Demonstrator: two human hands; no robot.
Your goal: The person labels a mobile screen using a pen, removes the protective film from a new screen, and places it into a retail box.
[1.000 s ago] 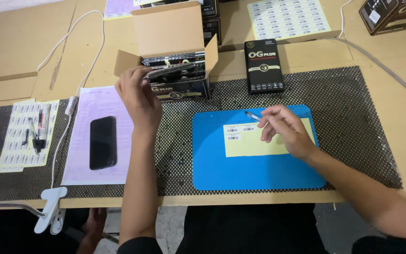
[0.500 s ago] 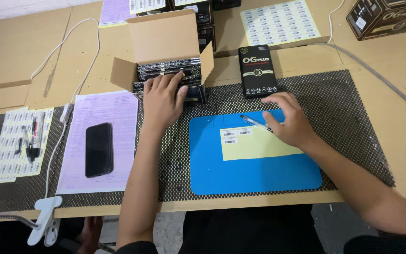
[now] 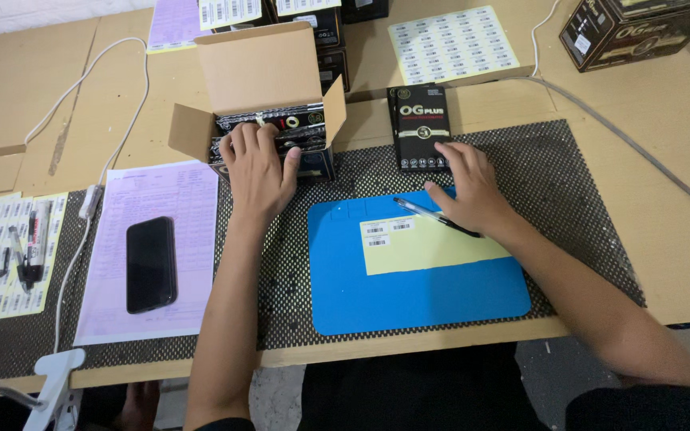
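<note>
Two hands work apart: your left hand (image 3: 259, 164) curls its fingers into the open carton (image 3: 261, 112); your right hand (image 3: 469, 187) pinches a pen (image 3: 433, 215), fingertips touching the black box (image 3: 419, 128).

- a light brown wooden worktable (image 3: 664, 239) is seen from above, filling most of the view.
- a black perforated anti-slip mat (image 3: 569, 183) is laid across the near part of the tabletop.
- a grey cable (image 3: 640, 152) is run across the right side of the table, and a white cable (image 3: 113, 112) is looped over the left side.
- a white clamp (image 3: 53, 383) is fixed to the near left table edge.
- a patch of grey speckled floor (image 3: 273, 399) is visible under the table edge.
- the surface is lit evenly, and only soft shadows are cast.
</note>
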